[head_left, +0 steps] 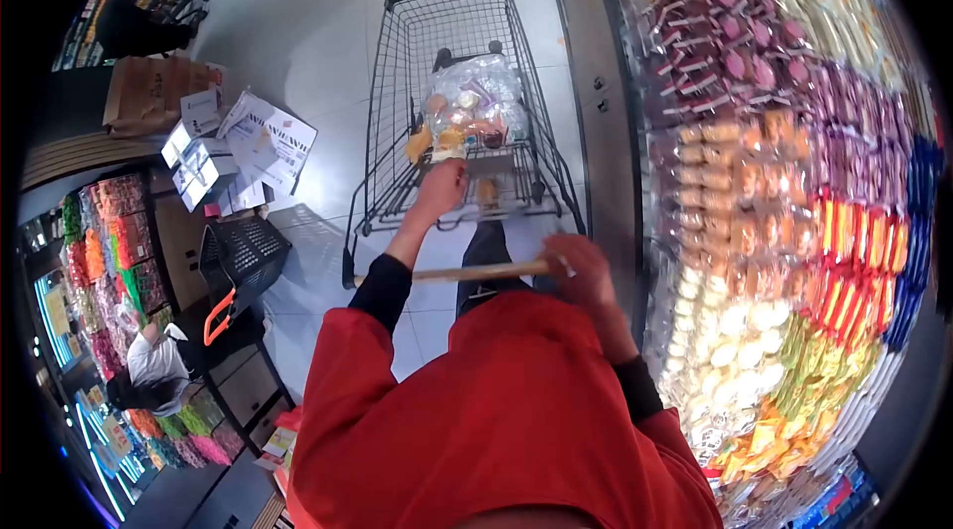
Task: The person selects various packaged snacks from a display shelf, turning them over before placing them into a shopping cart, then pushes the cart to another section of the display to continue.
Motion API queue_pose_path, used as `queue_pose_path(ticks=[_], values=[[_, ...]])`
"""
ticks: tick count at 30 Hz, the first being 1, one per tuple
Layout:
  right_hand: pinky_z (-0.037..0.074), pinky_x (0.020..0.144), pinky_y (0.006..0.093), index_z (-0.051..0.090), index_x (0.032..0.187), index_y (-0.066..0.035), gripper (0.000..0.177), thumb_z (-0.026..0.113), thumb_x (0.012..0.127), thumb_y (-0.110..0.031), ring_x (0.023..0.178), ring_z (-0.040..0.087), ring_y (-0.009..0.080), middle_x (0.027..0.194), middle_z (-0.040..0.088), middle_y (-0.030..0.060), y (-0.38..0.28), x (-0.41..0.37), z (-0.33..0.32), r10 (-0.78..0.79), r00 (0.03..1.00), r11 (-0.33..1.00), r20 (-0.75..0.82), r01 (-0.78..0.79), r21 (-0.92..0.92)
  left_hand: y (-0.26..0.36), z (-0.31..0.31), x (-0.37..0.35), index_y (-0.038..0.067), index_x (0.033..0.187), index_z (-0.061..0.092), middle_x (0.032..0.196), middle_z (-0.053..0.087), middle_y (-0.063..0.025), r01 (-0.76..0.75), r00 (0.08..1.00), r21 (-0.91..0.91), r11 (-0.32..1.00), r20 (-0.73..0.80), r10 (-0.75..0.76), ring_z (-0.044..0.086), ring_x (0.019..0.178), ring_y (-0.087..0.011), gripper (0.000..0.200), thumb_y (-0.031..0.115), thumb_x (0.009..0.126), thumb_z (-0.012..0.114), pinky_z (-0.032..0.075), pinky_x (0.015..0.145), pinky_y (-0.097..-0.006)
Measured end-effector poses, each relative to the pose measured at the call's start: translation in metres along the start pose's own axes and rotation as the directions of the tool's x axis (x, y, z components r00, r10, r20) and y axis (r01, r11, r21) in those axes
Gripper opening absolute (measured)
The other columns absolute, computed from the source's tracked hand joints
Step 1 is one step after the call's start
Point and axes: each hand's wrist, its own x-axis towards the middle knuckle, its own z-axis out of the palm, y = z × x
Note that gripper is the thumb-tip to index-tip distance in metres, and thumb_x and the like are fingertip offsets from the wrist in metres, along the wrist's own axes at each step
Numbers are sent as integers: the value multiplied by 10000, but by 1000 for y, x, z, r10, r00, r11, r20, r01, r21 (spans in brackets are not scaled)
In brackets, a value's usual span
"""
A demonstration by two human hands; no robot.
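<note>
In front of me stands a black wire shopping cart (377, 102), its pale wooden-looking handle bar (467, 273) running across my waist. My left hand (442, 189) reaches past the bar into the near part of the cart, fingers closed at a small pale-yellow packet (449, 152). Just beyond lies a clear plastic bag (491, 77) with several wrapped snacks in it. A yellow-orange packet (418, 143) rests to its left. My right hand (581, 273) is over the bar's right end, smeared by motion; its fingers do not show clearly.
Shelves of packaged snacks (735, 221) rise close on my right, beside a dark panel (606, 112). To the left are a black basket (243, 251) with an orange handle, white boxes with printed sheets (268, 142), a brown carton (159, 97) and a person in white (159, 367).
</note>
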Motion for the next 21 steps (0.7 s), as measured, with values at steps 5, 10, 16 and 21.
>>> queue_pose_path(ticks=[5, 10, 16, 21], values=[[536, 913, 439, 680, 1177, -72, 389, 806, 817, -145, 1065, 671, 331, 1125, 712, 122, 42, 4, 76, 135, 977, 980, 166, -107, -165, -65, 37, 85, 24, 1250, 593, 1139, 659, -268, 46, 967, 60, 997, 247, -60, 631, 1089, -429, 388, 107, 871, 571, 502, 947, -502], [562, 824, 408, 708, 1099, -109, 340, 817, 779, -150, 961, 705, 290, 1041, 722, 96, 23, 19, 74, 209, 977, 925, -31, -208, -317, -148, 169, 161, -33, 1407, 442, 1425, 486, -260, -160, 985, 39, 986, 71, 157, 446, 1357, -441, 545, -13, 866, 503, 365, 1155, -470], [584, 782, 396, 717, 1065, -107, 340, 800, 736, -133, 898, 720, 293, 995, 729, 95, 17, 35, 72, 398, 916, 842, -61, -391, -371, -159, 219, 194, -14, 1332, 492, 1312, 525, -185, -242, 955, 317, 917, 245, 167, 507, 1264, -365, 472, 19, 868, 565, 451, 1037, -451], [589, 708, 358, 711, 1029, -99, 276, 781, 763, -104, 821, 714, 260, 960, 717, 69, 16, 43, 69, 376, 925, 859, -55, -370, -354, -166, 222, 210, 0, 1348, 498, 1257, 551, -143, -239, 965, 467, 852, 214, 153, 539, 1198, -327, 515, 42, 845, 605, 439, 952, -448]])
